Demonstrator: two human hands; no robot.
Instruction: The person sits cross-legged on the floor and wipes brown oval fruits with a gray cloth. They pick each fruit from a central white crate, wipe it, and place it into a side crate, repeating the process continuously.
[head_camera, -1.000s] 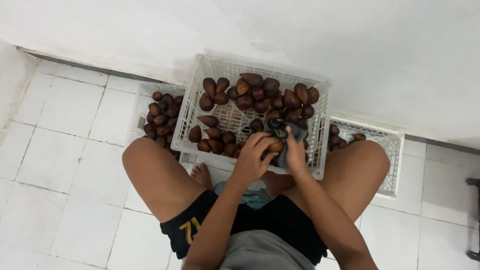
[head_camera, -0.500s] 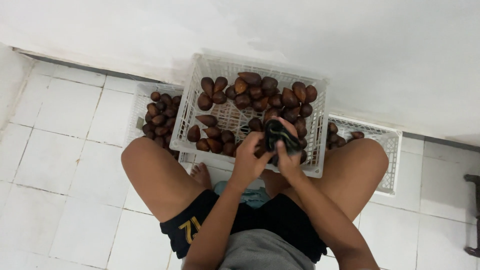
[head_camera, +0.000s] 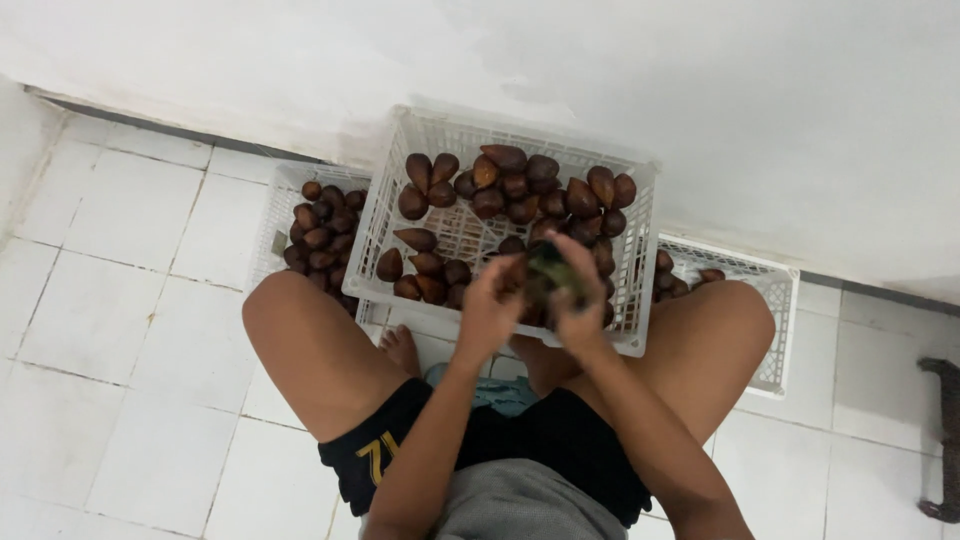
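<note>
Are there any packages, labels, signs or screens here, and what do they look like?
No signs or screens.
Middle crate: white plastic lattice, rectangular, holding brown scaly fruit, before the knees.
Left crate: the same, half hidden.
Right crate: the same, nearly bare.
Shorts mark: yellow, on black.

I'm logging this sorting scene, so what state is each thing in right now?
Middle crate: raised on the two others, partly filled with brown snake fruits.
Left crate: on the floor, holding fruit.
Right crate: on the floor, few fruits visible.
Left hand: gripping a fruit.
Right hand: closed on a dark brush-like tool, pressed to that fruit.
</note>
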